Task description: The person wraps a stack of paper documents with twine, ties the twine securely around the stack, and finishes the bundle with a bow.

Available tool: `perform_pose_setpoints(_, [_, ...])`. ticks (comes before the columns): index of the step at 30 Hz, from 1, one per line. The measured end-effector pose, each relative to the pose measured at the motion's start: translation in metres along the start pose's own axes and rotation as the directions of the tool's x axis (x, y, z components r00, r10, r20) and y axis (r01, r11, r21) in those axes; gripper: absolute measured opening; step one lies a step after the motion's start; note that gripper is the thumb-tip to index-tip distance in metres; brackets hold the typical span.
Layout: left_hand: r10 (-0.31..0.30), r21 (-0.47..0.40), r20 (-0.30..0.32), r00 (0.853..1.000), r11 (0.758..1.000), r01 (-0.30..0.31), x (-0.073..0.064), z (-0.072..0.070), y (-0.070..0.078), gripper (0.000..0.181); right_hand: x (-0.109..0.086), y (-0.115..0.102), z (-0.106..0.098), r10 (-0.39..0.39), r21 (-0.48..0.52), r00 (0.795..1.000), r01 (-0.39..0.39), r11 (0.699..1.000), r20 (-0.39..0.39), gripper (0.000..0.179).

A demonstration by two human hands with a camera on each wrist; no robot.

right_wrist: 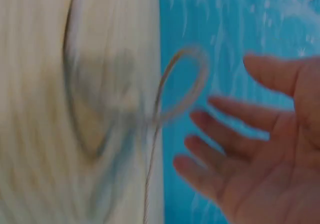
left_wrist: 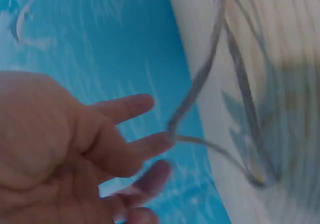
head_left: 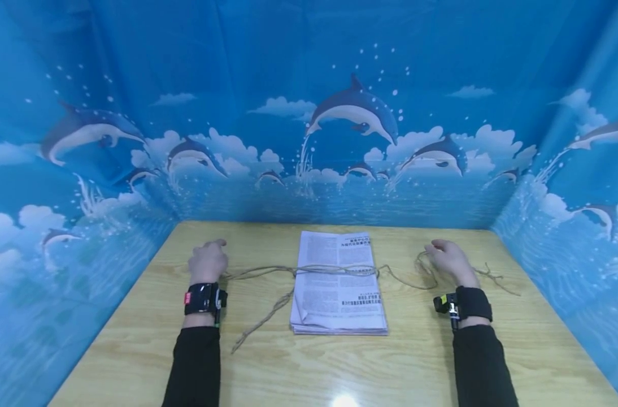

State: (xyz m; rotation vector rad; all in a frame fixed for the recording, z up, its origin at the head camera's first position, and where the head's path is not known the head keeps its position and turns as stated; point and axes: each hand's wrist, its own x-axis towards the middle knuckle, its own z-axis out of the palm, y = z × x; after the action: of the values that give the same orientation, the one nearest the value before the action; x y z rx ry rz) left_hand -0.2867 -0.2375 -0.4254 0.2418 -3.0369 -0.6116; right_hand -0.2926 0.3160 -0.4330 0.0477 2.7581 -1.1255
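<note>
A stack of folded newspapers [head_left: 339,308] lies near the middle of the wooden table. Brown twine [head_left: 262,270] runs across the stack's middle in several strands, with loose ends on both sides. To the left is my left hand [head_left: 208,263], its fingers loosely spread; in the left wrist view a bend of twine [left_wrist: 196,86] reaches one fingertip. On the other side my right hand [head_left: 450,262] hovers by the right end of the twine, fingers apart and relaxed. A small loop of twine [right_wrist: 202,74] hangs just off its fingertips in the right wrist view.
One twine tail [head_left: 268,314] trails toward the front left of the stack, and another [head_left: 494,276] lies beyond my right hand. Blue dolphin-printed curtains [head_left: 288,113] enclose the wooden table [head_left: 288,379] at the back and both sides.
</note>
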Motion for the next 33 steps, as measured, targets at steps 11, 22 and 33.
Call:
perform_pose_setpoints(11, [0.400,-0.015,0.129,0.907,0.916,-0.402,0.001,0.045,0.057,0.030,0.010,-0.045,0.058,-0.342,-0.006,0.915,0.351,0.936,0.216,0.028])
perform_pose_setpoints(22, [0.372,0.010,0.233,0.899,0.923,-0.384,-0.004,0.058,0.061,0.014,0.014,-0.049,0.073,-0.378,-0.051,0.906,0.393,0.918,0.190,0.006])
perform_pose_setpoints(33, [0.243,-0.260,0.022,0.970,0.938,-0.229,0.006,0.030,0.034,0.020,0.011,-0.045,0.062,-0.358,-0.069,0.921,0.372,0.926,0.152,0.014])
